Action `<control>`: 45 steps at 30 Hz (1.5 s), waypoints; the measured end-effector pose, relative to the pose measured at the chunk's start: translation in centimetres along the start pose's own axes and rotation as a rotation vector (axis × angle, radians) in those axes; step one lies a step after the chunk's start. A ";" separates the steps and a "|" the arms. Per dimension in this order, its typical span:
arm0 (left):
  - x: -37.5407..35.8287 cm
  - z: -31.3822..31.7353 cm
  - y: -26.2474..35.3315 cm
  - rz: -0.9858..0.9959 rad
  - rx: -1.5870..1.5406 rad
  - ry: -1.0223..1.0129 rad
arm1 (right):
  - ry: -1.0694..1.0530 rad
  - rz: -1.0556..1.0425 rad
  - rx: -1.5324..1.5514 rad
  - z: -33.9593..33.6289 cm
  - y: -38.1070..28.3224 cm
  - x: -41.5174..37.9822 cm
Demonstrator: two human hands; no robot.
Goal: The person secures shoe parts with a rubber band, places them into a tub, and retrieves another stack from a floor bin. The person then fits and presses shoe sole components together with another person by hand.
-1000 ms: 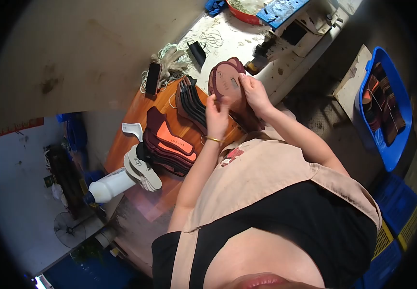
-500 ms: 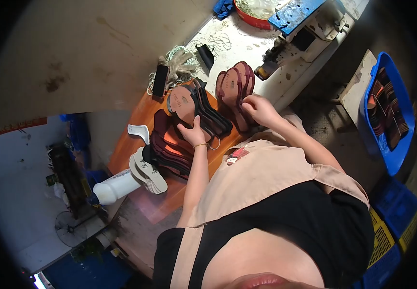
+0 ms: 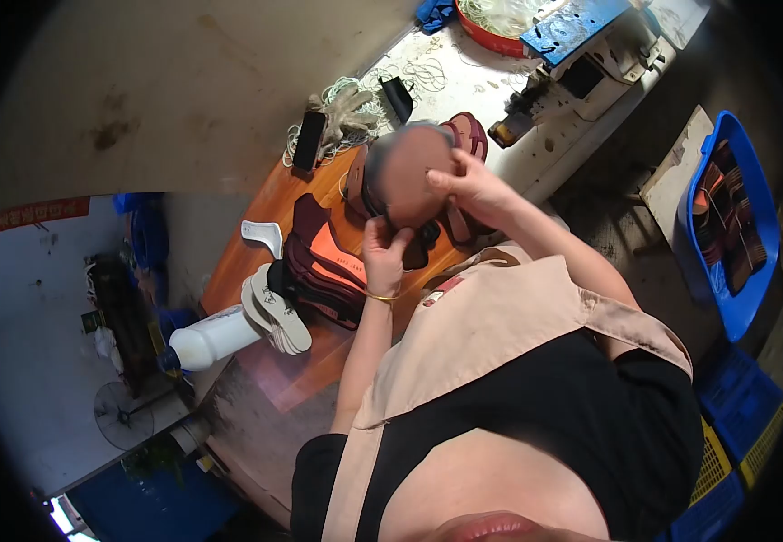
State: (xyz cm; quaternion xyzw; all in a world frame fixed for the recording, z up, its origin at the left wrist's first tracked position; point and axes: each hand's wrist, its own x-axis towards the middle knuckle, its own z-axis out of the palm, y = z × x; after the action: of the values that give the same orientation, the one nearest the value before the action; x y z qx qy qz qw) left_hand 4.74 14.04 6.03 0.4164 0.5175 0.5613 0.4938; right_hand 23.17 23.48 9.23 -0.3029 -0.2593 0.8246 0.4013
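The insole (image 3: 414, 176) I am handling shows a plain brown face, broad and rounded, with a dark band along its upper left edge. It is blurred, so I cannot read any marking or judge its finish. It is raised above the wooden board (image 3: 269, 203), in front of my apron (image 3: 500, 316), tilted so that the brown face is turned up towards me.

My right hand (image 3: 477, 188) grips the insole at its right side, thumb laid flat on the brown face. My left hand (image 3: 384, 259) is at the lower edge, thumb and fingers curled close together; whether they pinch the insole or only touch it, I cannot tell.

Behind the insole, and partly hidden by it, is a stack of dark insoles (image 3: 354, 181). Maroon-edged insoles (image 3: 473, 135) show just beyond my right hand. To the left of my left hand lies a maroon pile (image 3: 313, 278) with one bright orange face exposed, bearing small dark print.

Further left are pale grey insoles (image 3: 276, 318), overlapping and printed, touching a white bottle (image 3: 215, 341) lying on its side. A white curved piece (image 3: 263, 237) rests near them. At the far side of the board I note a black phone (image 3: 309, 142), beside a glove (image 3: 348, 110) and tangled string (image 3: 332, 144).
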 end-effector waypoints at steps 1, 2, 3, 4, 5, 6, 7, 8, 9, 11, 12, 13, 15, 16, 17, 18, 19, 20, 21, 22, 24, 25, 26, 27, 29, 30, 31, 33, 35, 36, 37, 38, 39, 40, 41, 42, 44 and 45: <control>0.0 0.1 0.1 -0.044 -0.067 -0.099 | -0.075 -0.017 0.027 0.3 -1.4 -0.2; 0.3 0.3 0.5 -0.088 -0.123 -0.117 | -0.063 -0.050 0.015 0.8 -2.6 -0.7; 0.9 0.7 1.1 -0.090 -0.127 -0.117 | -0.060 -0.049 0.012 0.7 -2.8 -0.9; 1.6 1.2 1.8 -0.119 -0.252 -0.093 | -0.045 -0.064 -0.075 0.5 -3.0 -1.1; 2.2 1.7 2.7 -0.148 -0.375 -0.068 | -0.031 -0.079 -0.160 0.3 -3.1 -1.3; 2.7 3.0 3.8 -0.060 -0.304 -0.002 | -0.001 -0.109 -0.171 0.1 -2.9 -1.3; 2.8 3.0 4.1 -0.057 -0.306 -0.003 | -0.002 -0.111 -0.174 -0.2 -2.8 -1.4; 2.9 2.9 4.4 -0.085 -0.243 -0.015 | -0.009 -0.112 -0.133 -0.6 -2.7 -1.4; 3.0 2.9 4.6 -0.115 -0.179 -0.028 | -0.012 -0.112 -0.090 -0.9 -2.7 -1.6; 2.9 3.5 5.4 -0.144 -0.157 -0.037 | -0.006 -0.091 -0.064 -1.0 -3.0 -2.0; 2.8 3.7 5.5 -0.216 -0.186 -0.029 | -0.006 -0.069 -0.040 -1.0 -3.2 -2.1; 2.9 3.8 5.6 -0.288 -0.216 -0.021 | -0.005 -0.073 -0.040 -1.0 -3.4 -2.1; 3.0 3.9 5.5 -0.314 -0.293 -0.038 | -0.011 -0.069 -0.025 -1.0 -3.6 -2.3; 2.9 3.9 5.3 -0.339 -0.372 -0.049 | -0.010 -0.069 -0.025 -1.0 -3.6 -2.4; 2.9 4.1 5.2 -0.339 -0.372 -0.050 | -0.008 -0.076 -0.024 -0.9 -3.6 -2.4; 2.9 4.5 4.9 -0.247 -0.258 0.007 | -0.006 -0.083 -0.023 -0.9 -3.6 -2.5; 2.9 4.8 4.6 -0.154 -0.143 0.063 | -0.006 -0.082 -0.023 -0.9 -3.4 -2.5; 3.0 4.7 4.3 -0.154 -0.143 0.064 | 0.018 -0.116 -0.047 -1.0 -3.0 -2.5; 3.1 4.7 3.9 -0.043 0.019 0.119 | 0.041 -0.150 -0.072 -1.1 -2.8 -2.4; 3.1 4.6 3.8 0.068 0.182 0.172 | 0.041 -0.150 -0.072 -1.2 -2.6 -2.4; 3.1 4.9 4.3 0.178 0.298 0.184 | 0.135 -0.134 -0.060 -1.4 -2.4 -2.4; 3.0 5.3 4.9 0.288 0.414 0.193 | 0.138 -0.135 -0.060 -1.5 -2.1 -2.4; 3.0 5.9 5.7 0.445 0.597 0.150 | 0.189 -0.151 -0.005 -1.2 -1.6 -2.3; 3.2 6.5 6.3 0.610 0.776 0.110 | 0.235 -0.171 0.044 -1.0 -1.6 -2.0; 3.4 6.8 5.7 0.706 0.980 -0.008 | 0.271 -0.190 0.072 -0.4 -1.7 -2.1; 3.2 6.9 5.2 0.735 0.992 -0.013 | 0.308 -0.206 0.105 0.0 -1.6 -2.3; 3.3 7.1 4.5 0.776 0.998 -0.014 | 0.303 -0.215 0.106 0.1 -1.8 -2.5; 3.3 7.1 3.1 0.609 0.829 -0.048 | 0.303 -0.130 0.266 -0.2 -2.1 -3.3; 3.7 7.8 3.1 0.655 0.806 0.012 | 0.300 -0.162 0.268 -0.9 -2.2 -3.7; 4.1 7.7 2.3 0.537 0.689 -0.058 | 0.257 -0.161 0.226 -1.1 -2.7 -4.2; 4.4 7.9 1.6 0.318 0.318 -0.147 | 0.207 -0.163 0.180 -1.5 -3.3 -4.5; 4.4 7.7 1.3 0.230 0.204 -0.126 | 0.156 -0.131 0.109 -2.5 -3.5 -4.8; 4.2 7.9 1.9 0.136 0.093 -0.109 | 0.162 -0.138 0.111 -3.1 -3.3 -4.9; 4.6 8.8 2.2 0.214 0.028 -0.068 | 0.216 -0.136 0.013 -3.6 -2.9 -5.1; 4.5 9.1 2.5 0.208 0.026 -0.075 | 0.270 -0.130 -0.088 -4.0 -2.7 -5.3; 4.4 9.4 2.8 0.152 -0.032 -0.102 | 0.276 -0.132 -0.087 -4.1 -2.7 -5.6; 4.5 9.7 3.1 0.044 -0.142 -0.157 | 0.357 -0.146 -0.290 -4.1 -2.9 -6.0; 4.6 9.7 2.8 0.042 -0.139 -0.167 | 0.364 -0.152 -0.285 -4.5 -2.7 -5.9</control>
State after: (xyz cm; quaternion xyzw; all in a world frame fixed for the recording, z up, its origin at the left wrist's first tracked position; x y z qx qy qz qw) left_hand 13.12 20.33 9.79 0.4372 0.4254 0.5694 0.5511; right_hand 30.64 20.92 9.64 -0.4797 -0.3184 0.6790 0.4556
